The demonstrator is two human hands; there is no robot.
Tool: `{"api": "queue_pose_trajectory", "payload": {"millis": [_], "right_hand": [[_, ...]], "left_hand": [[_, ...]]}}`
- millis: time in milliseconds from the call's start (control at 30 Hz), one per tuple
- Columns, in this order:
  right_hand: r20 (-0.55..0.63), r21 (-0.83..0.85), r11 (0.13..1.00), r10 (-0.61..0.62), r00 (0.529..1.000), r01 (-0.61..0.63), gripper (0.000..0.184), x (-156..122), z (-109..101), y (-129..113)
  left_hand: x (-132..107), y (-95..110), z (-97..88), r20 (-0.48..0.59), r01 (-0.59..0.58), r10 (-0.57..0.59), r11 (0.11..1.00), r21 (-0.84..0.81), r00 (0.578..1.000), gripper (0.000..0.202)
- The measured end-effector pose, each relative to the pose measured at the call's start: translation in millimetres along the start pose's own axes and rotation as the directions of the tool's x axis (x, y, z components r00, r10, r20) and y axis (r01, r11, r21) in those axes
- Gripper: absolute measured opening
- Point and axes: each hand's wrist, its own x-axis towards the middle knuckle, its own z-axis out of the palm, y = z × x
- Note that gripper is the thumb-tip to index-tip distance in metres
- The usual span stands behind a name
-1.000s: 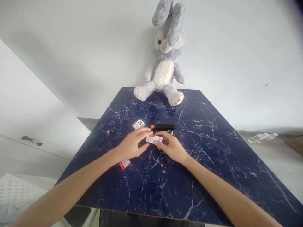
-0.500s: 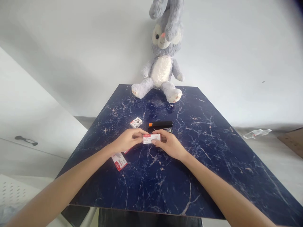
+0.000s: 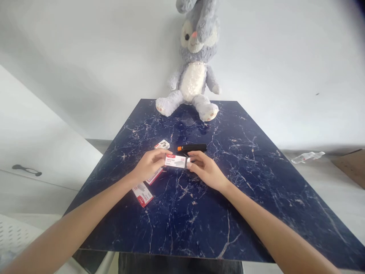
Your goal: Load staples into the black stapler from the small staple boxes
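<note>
A small white and red staple box [image 3: 174, 161] is held up above the table, its printed face toward me. My left hand [image 3: 151, 163] pinches its left end between thumb and fingers. At the right end, where a dark strip shows, my right hand [image 3: 205, 167] closes thumb and fingertips on the edge. Just behind the box lies a black stapler [image 3: 194, 147] with an orange tip, partly hidden by the box and my right hand. Two more red and white boxes, a nearer one [image 3: 142, 195] and one [image 3: 154, 176] partly under my left hand, lie on the table.
Behind my left hand lies a small white box [image 3: 162, 144]. A grey plush rabbit [image 3: 194, 82] sits at the far edge of the dark blue marbled table [image 3: 194, 220], against the wall. Off the right side are a clear plastic item [image 3: 308, 156] and a cardboard box [image 3: 350, 165].
The staple box has shifted slightly left and up. My right hand has slid from its front face toward its right end, uncovering more of the print and a dark strip.
</note>
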Motion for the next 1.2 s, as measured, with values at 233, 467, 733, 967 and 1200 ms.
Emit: {"api": "queue_pose_trajectory", "payload": {"millis": [233, 467, 733, 967, 1200], "right_hand": [[-0.039, 0.014, 1.0, 0.014, 0.999, -0.013, 0.024, 0.6, -3.0, -2.7], [-0.116, -0.237, 0.966, -0.136, 0.984, 0.106, 0.032, -6.9, -2.2, -12.2], [-0.068, -0.521, 0.783, -0.434, 0.898, 0.339, 0.031, -13.4, 0.4, -18.3], [-0.034, -0.532, 0.768, -0.439, 0.898, 0.356, 0.021, -11.4, -3.4, -16.3], [-0.088, -0.453, 0.846, -0.358, 0.93, 0.283, 0.018, -9.8, -2.0, -21.4]], "left_hand": [[0.7, 1.5, -8.0, -0.038, -0.026, 0.027, 1.0, 0.013, 0.999, 0.03], [0.1, 6.4, -15.5, -0.103, -0.07, 0.07, 0.998, 0.001, 0.992, 0.028], [0.7, 4.6, -5.7, -0.116, -0.03, 0.018, 0.994, -0.104, 0.993, 0.025], [2.3, 0.8, -6.2, -0.097, -0.005, -0.012, 0.985, -0.171, 0.995, 0.028], [3.4, -1.5, -6.8, -0.016, 0.036, -0.038, 0.99, -0.139, 0.999, 0.032]]}}
